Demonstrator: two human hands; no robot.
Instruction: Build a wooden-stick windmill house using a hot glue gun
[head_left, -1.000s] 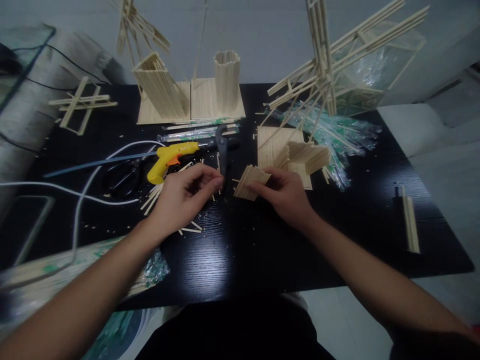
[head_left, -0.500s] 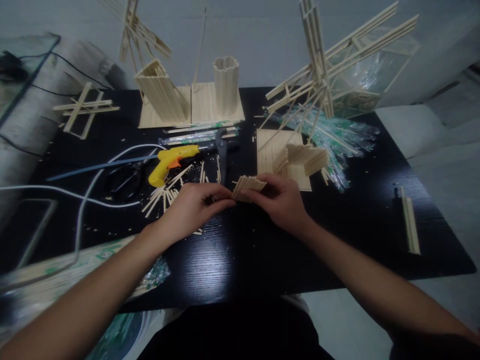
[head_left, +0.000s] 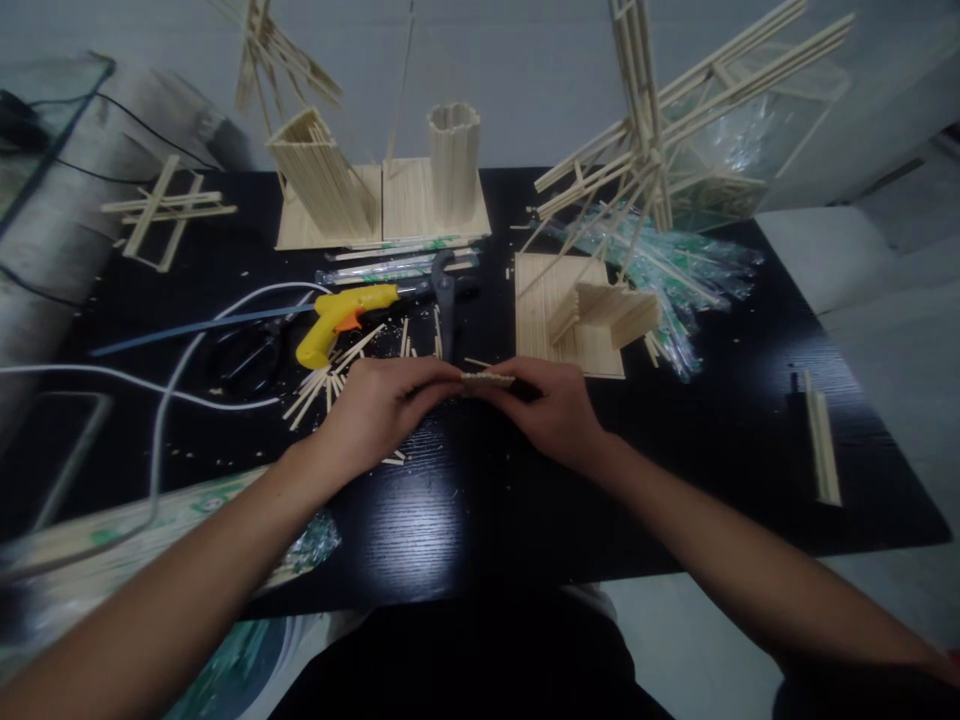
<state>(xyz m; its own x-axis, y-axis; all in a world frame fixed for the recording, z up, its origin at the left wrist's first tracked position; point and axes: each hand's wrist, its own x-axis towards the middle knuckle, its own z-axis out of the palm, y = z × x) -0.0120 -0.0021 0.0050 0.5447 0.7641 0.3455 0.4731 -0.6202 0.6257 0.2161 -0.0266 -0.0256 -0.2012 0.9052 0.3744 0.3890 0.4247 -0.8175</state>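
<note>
From my end, the small stick panel (head_left: 489,380) shows only its thin edge, so its flat faces escape me; the fingertips of my left hand (head_left: 379,405) and right hand (head_left: 553,400) blur where they meet it; my left forearm (head_left: 247,535) covers part of the wrapped sticks (head_left: 180,515), whose far left end smears out; the scissors (head_left: 259,355) sink into the black table (head_left: 495,520), their blades perhaps under the yellow glue gun (head_left: 352,305); the top edge crops both tall stick frames (head_left: 262,45) (head_left: 649,150); the bottom edge cuts the bin (head_left: 244,670); the scattered crumbs are too small to identify.
</note>
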